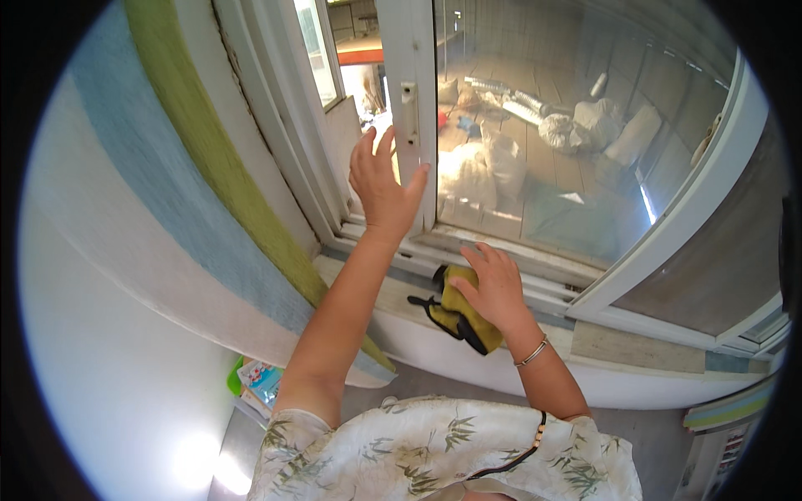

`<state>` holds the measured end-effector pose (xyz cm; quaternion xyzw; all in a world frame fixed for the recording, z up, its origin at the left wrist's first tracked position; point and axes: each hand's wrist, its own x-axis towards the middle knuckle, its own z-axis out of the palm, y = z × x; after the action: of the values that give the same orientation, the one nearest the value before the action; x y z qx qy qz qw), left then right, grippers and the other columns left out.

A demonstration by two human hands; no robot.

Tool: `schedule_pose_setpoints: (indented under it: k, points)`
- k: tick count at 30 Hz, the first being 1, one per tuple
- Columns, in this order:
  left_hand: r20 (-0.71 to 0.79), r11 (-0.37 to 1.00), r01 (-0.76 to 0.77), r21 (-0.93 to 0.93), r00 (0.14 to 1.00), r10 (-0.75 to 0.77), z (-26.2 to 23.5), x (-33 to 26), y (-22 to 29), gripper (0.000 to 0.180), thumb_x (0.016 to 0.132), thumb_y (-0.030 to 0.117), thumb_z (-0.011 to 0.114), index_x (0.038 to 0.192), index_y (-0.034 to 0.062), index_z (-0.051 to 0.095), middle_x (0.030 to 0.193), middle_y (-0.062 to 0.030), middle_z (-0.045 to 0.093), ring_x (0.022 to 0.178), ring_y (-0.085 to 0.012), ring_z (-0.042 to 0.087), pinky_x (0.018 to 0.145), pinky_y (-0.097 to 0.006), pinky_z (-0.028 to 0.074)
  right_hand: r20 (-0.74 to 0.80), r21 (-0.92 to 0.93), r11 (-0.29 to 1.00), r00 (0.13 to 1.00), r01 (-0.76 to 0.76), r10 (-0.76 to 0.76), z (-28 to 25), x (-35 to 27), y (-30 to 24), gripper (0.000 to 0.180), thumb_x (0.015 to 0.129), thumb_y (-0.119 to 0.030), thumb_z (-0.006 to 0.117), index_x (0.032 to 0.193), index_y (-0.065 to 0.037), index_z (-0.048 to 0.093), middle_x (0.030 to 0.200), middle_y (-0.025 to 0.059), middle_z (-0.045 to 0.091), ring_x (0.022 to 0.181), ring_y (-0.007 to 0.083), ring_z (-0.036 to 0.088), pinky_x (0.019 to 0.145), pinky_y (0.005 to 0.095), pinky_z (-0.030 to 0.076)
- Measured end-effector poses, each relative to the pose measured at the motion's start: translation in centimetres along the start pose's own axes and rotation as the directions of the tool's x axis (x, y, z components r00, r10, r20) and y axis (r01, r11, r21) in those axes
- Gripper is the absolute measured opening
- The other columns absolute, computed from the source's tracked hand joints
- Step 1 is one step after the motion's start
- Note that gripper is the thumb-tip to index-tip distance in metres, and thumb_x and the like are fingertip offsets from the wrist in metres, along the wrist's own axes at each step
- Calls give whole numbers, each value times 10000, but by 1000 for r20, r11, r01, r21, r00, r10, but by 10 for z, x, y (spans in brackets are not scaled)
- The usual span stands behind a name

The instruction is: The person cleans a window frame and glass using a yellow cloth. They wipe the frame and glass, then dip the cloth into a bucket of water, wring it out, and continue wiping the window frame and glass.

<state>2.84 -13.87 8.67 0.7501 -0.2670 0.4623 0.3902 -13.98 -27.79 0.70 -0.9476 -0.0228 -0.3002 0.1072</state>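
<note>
My left hand [383, 188] is raised at the white upright frame [407, 50] of a sliding window, fingers spread and empty. Its thumb lies over the frame's edge, below a narrow white latch [409, 108]; whether it touches cannot be told. My right hand [495, 288], with a bracelet at the wrist, is over a yellow block with black ends and a black loop [474, 321], at the white window sill. Its fingers stretch out past the top of the block, and the thumb lies across the yellow face. The palm hides the block's right side.
Through the glass pane [551, 192], white sacks [597, 121] and loose items lie on a boarded floor. At left stands a wall striped in green, blue and white [159, 167]. Below it are books [261, 380] in a green holder. A shelf [710, 459] is at lower right.
</note>
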Motion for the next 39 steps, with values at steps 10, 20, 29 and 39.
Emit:
schedule_pose_setpoints:
  k: [10,20,29,39]
  points:
    - [30,995,101,-10,994,-100,23,25,-5,1113,633,347,836,1487,57,183,1520,-205,193,1402,-377,187,1118,-509,157,224,515,825,966,-232,132,45,89,-15,721,922,-121,493,1512,-89,81,797,299,627,739,463,615,696,499,481]
    - [-17,979,-120,164,992,124,13,36,-28,1113,639,351,823,1496,72,171,1564,-209,42,1446,-414,-12,1113,-607,7,171,605,782,984,-147,53,65,102,-23,751,916,-98,492,1521,-107,47,807,310,623,752,475,607,695,497,468]
    - [-86,881,-80,466,987,136,-15,51,-105,885,754,305,766,1474,118,286,1547,-235,63,1418,-481,22,1078,-673,39,251,580,809,966,-99,-62,113,175,-91,770,881,-55,522,1500,-31,66,792,343,610,766,485,607,707,516,467]
    - [-2,887,-219,408,971,240,-38,52,-117,691,820,181,696,1431,126,377,1525,-230,150,1404,-456,127,1115,-583,131,291,539,842,937,8,-194,70,156,-57,637,910,-105,527,1487,-112,258,840,234,652,717,355,629,687,426,499]
